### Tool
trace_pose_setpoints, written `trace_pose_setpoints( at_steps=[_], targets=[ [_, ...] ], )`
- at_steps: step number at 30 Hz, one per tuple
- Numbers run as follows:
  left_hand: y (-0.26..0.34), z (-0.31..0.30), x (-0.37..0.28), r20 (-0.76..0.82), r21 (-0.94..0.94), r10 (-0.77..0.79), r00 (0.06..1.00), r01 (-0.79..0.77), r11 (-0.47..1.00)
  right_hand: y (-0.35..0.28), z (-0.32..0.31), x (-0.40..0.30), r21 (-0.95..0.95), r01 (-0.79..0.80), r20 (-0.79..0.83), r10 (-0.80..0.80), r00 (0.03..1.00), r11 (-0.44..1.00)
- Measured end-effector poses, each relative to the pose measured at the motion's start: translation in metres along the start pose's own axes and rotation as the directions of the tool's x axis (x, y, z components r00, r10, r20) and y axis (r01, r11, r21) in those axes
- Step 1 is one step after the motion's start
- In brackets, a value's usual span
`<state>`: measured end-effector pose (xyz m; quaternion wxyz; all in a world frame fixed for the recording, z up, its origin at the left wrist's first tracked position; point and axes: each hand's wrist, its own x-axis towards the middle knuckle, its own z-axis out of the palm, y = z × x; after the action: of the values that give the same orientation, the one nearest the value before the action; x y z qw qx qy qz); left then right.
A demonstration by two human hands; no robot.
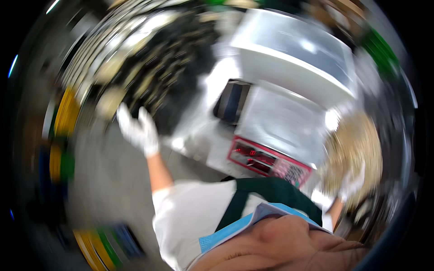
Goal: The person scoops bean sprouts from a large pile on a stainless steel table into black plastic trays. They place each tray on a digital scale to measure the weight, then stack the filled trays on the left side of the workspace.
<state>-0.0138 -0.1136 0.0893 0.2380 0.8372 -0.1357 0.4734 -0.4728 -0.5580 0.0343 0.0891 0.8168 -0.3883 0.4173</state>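
My left hand (139, 130), in a white glove, is raised at the left with its thumb and fingers apart and nothing in it. It is nearest to a blurred dark heap (162, 67) mixed with pale pieces. At the right, my right hand (352, 183), also white-gloved, is spread over a tan, rounded mass (352, 149); blur hides whether it touches. Between the hands stands an electronic weighing scale with a bare metal pan (283, 120) and a red-framed panel (269, 161) of lit digits and keys.
A small dark container (232, 101) sits left of the pan on a shiny metal table (193, 135). Behind the scale is a large whitish box (291, 44) with a greyish top. Yellow and green crates (66, 111) stand on the left, and more striped stacked items (105, 245) lie lower left.
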Motion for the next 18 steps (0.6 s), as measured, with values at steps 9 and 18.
trace_pose_setpoints(
  at_steps=[9,18],
  targets=[
    [0.147,0.016,-0.129,0.351,-0.598,0.001,0.936,0.223,0.770,0.185,-0.070,-0.035,-0.487,-0.423,-0.030,0.470,0.882,0.764],
    [0.362,-0.039,-0.206,0.466,-0.854,0.759,0.456,0.458,0.249,0.229,-0.070,-0.065,-0.545,-0.364,0.382,0.610,0.694,0.755]
  ],
)
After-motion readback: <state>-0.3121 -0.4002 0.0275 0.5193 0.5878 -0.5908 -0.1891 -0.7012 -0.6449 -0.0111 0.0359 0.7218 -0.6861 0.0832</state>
